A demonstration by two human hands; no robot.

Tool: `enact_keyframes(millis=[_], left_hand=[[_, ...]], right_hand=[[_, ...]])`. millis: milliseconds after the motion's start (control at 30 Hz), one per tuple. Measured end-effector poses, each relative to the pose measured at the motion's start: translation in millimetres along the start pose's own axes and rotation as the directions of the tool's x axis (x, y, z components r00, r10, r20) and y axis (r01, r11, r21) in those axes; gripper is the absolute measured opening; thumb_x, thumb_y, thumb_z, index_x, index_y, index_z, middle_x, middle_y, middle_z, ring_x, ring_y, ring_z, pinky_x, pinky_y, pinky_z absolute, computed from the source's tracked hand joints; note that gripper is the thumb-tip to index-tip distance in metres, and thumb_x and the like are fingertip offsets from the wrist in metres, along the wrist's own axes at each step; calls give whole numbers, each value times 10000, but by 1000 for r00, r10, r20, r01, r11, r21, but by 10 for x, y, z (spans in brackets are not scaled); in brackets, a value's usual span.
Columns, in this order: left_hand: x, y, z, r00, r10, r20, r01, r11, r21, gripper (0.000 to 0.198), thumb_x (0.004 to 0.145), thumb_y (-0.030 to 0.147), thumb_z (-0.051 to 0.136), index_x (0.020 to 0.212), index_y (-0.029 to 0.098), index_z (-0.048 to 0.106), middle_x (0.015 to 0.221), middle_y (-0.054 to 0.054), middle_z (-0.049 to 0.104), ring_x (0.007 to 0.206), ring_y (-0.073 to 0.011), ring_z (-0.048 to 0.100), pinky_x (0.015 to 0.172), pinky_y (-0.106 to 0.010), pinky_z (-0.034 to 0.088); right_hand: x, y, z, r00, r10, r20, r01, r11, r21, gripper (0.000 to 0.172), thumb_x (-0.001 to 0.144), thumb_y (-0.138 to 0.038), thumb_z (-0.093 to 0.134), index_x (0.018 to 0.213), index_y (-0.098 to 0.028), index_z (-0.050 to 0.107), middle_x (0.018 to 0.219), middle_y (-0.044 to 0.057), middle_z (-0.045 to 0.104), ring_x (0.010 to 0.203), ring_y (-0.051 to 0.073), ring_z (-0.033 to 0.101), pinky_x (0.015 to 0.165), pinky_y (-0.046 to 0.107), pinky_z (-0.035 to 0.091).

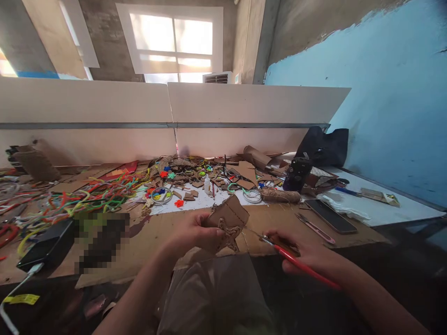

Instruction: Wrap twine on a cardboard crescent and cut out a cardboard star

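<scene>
My left hand (202, 232) is closed on a small brown cardboard piece (232, 211), raised over the table's near edge. A star shape (228, 235), seemingly edged with twine, sits at the lower front of that piece, close to my thumb. In my right hand (296, 249) is a thin paintbrush (293, 260) with a red handle, gripped near its metal collar. The brush tip points left towards the cardboard piece, and I cannot tell whether it touches it. Beneath both hands lies a flat cardboard sheet (167, 232).
Right of my hands lie a pink-handled cutter (316, 229) and a phone (331, 216). Further back are a twine roll (281, 195), a small white bottle (207, 184) and cardboard scraps (246, 174). Coloured pipe cleaners (101, 193) and a black power bank (47, 244) are at left.
</scene>
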State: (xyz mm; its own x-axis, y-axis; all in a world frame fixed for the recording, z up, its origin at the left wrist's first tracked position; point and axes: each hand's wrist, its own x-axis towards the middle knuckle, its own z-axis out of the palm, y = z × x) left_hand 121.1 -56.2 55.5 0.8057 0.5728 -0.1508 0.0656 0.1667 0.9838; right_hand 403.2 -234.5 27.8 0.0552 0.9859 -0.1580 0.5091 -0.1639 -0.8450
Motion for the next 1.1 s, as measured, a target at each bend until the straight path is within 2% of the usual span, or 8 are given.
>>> enact_keyframes(millis=[100,300,400,533,700,833,967,1100], left_hand=[[-1,14,35,998,-33,49,32,999,19,449,558,447,953,829,158,743,696,-22,699,587,-141,606,568,-240,476],[-12,1,45,993,-52,106,50,999,23,459,563,471,945,820,155,733,679,-19,684,570,-139,594,567,-250,479],[-5,-33,33,993,-52,108,52,999,2,452,552,458,954,799,151,732,688,-25,690,575,-138,601,554,-239,465],[20,-75,30,994,-52,94,55,998,-31,464,533,449,965,817,154,745,695,-23,703,565,-133,606,550,-236,465],[26,-93,24,995,-48,89,51,998,-30,413,557,408,960,817,159,757,704,-22,715,572,-128,611,572,-241,475],[25,-116,18,993,-47,109,49,999,-15,400,575,404,950,831,158,763,703,-26,722,580,-138,630,583,-246,491],[62,-163,21,991,-50,127,54,998,-30,439,556,413,958,844,152,755,722,-33,734,594,-147,649,592,-251,509],[101,-203,38,991,-41,125,48,997,-58,453,525,428,968,778,149,716,660,-12,703,545,-130,619,534,-229,475]], right_hand=[[33,-51,9,999,-32,21,32,999,6,719,710,-511,836,1376,-302,665,1325,89,669,1214,415,579,947,455,497],[110,-57,3,989,-51,141,37,994,100,656,712,-450,842,1328,-309,669,1119,50,678,981,283,625,787,350,500],[158,-62,15,978,-109,179,77,981,178,688,687,-501,859,1310,-275,673,1029,45,654,915,251,601,740,326,481],[229,-58,86,966,-118,230,50,958,281,765,655,-640,856,1273,-227,675,905,33,636,842,232,600,746,340,488],[227,26,136,982,-100,160,73,983,166,764,686,-642,851,1325,-257,686,1118,98,707,1043,325,642,919,440,515],[170,37,124,984,-117,133,111,993,50,792,717,-653,830,1396,-281,668,1377,128,657,1261,402,580,1071,518,453],[175,-41,141,978,-116,171,118,993,-4,893,732,-748,762,1470,-270,611,1496,136,594,1369,429,516,1143,563,401],[215,-103,183,960,-148,239,163,986,-42,954,777,-809,668,1540,-252,532,1543,135,561,1413,425,490,1176,577,375]])
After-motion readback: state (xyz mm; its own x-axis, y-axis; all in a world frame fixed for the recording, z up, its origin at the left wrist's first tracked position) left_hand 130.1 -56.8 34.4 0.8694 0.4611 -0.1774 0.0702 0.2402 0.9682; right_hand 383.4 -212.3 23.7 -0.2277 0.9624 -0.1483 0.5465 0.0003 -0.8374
